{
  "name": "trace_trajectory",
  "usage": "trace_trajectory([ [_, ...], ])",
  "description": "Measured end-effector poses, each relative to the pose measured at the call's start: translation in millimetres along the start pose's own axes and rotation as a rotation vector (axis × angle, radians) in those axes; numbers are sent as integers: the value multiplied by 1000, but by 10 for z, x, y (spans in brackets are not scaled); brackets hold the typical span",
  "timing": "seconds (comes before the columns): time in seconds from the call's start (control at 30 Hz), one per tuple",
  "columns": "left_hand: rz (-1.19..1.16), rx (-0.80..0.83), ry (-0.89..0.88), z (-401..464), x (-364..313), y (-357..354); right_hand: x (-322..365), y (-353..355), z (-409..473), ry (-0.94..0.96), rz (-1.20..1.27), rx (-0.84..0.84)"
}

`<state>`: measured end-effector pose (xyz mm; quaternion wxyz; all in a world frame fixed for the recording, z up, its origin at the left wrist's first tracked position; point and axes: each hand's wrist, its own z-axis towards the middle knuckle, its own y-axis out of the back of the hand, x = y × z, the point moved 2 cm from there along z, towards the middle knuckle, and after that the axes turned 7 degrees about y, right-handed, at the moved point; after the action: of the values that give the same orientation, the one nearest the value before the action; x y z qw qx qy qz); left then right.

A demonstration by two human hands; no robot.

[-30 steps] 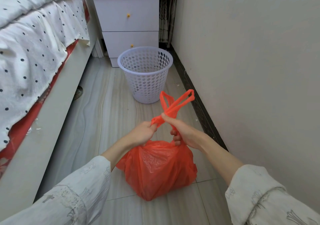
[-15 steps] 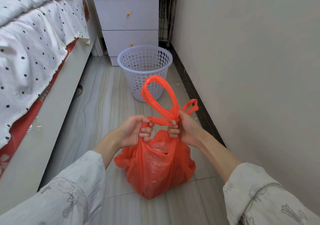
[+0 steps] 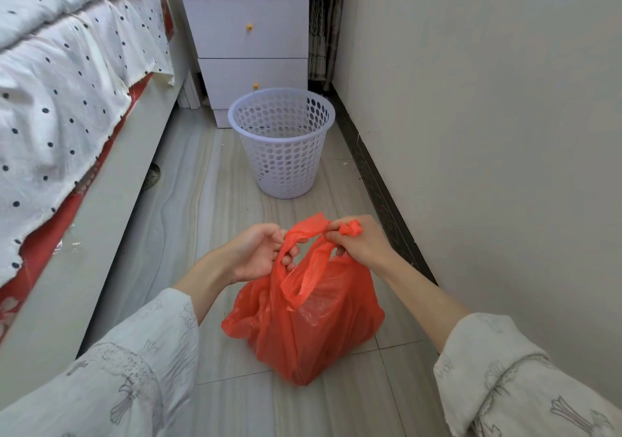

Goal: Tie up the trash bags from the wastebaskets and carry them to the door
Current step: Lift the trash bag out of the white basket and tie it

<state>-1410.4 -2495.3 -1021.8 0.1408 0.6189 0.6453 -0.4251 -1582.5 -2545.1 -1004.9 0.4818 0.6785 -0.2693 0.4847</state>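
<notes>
Trash bag (image 3: 313,329) sits on the floor (image 3: 188,201) between bed frame (image 3: 111,221) and wall (image 3: 488,133) (wastebasket (image 3: 284,164) beyond), left hand (image 3: 257,253) and right hand (image 3: 361,244) pinching its handles.

An orange-red trash bag (image 3: 303,329) sits at centre. At 12 o'clock, a pale lavender wastebasket (image 3: 282,154) patterned with round holes, before a white nightstand (image 3: 249,42) with yellow knobs. At 10 o'clock, white bedding (image 3: 60,100) with black dots over red fabric. Cream sleeves (image 3: 134,376) carry grey plant sketches.
</notes>
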Motion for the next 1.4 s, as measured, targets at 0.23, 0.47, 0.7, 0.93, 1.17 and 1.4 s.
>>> trace_trajectory([
  [0.23, 250, -100, 29, -12, -72, -156, -4, 6, 6, -7, 135, -112],
  [0.47, 647, -291, -95, -73, -146, -177, 42, 45, -42, -58, 360, 14],
  [0.7, 983, -573, -646, -71, -231, -316, 96, 34, -63, -48, 431, 97],
  [0.93, 780, -890, -575, -148, -293, -125, 87, 88, -51, -69, 626, 120],
  [1.17, -49, -588, -736, -239, -454, -395, 84, -34, 23, -227, 889, -276],
  [1.4, -868, -343, -495, -189, -582, -178, 23, 25, 78, -340, 1304, -352],
])
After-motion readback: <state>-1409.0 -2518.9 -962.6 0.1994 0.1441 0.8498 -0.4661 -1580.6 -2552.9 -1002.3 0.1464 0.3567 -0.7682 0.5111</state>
